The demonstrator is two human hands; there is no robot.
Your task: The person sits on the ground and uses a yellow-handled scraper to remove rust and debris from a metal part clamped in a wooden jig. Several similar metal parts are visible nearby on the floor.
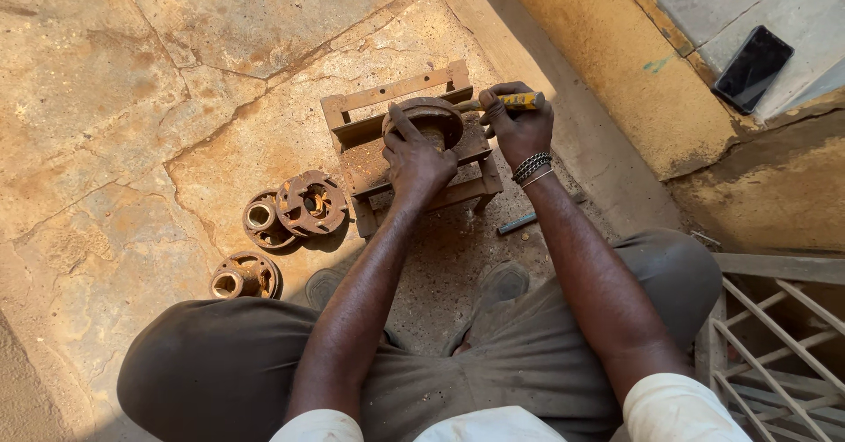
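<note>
Pressing down on a single rusty hub flange (429, 119), the left hand (415, 162) lies mostly flat with its fingers spread across the near rim of the part, the forefinger stretched out over the top; it steadies the flange rather than closing round it. That flange sits on one small wooden stand (407, 147), a rough frame of slats that reaches out beyond and beneath both hands. Just to the right of the left hand, the right hand (517, 125) is curled tight round the yellow handle of one tool (513, 101), whose tip points leftward and meets the flange at its far right edge; several metal bangles (532, 167) ring that wrist. Off to the left of the left hand, on the cracked stone floor (132, 72), lie three more rusty flanges: two of them (310, 202) (264, 220) overlap, one leaning on the other, and the third (245, 276) lies alone, nearer to the person's knee. Below the right wrist, on the floor close to the stand's foot, rests one short dark metal rod (517, 224). Well away to the right of the right hand, up on a raised ledge, lies one black phone (753, 67), screen dark. A metal grille (775, 336) stands by the person's right knee
</note>
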